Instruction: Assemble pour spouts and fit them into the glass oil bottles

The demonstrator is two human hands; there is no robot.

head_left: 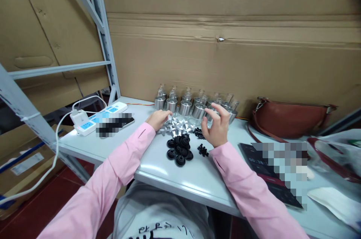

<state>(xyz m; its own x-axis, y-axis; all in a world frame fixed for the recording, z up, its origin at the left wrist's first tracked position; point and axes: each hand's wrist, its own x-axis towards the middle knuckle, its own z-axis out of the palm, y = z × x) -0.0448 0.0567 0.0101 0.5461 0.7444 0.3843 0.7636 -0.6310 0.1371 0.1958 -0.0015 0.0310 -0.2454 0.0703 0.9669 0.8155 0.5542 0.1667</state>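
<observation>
- Heap of black, round, stepped caps [181, 150] sits near the front edge of the pale, glossy bench [162, 162], probably so that either hand can reach it.
- Directly behind the heap lies a loose pile of small silvery-white parts [178, 126]; two clusters of tiny black branching pieces [202, 150] lie to its right. The kinds seem kept apart for easy picking.
- Farthest behind the heap, silver metal-banded clear glass bottles [185, 108] stand upright in a cluster, perhaps set back to spare the front for small parts.
- Left hand [158, 119], behind and left of the heap, reaches to the silvery pile's edge; its fingers bend downward, and I cannot tell whether they grip anything.
- Right hand [218, 127], behind and right of the heap, is raised with thumb and fingers wide apart, nothing visible between them; it partly hides the bottles.
- Well left of the heap, a white power strip with blue sockets [120, 108] limits that side.
- Well right of it, a dark flat device [255, 158] and a brown leather bag [293, 119] crowd the bench; a brown cardboard wall [225, 64] closes off the back.
</observation>
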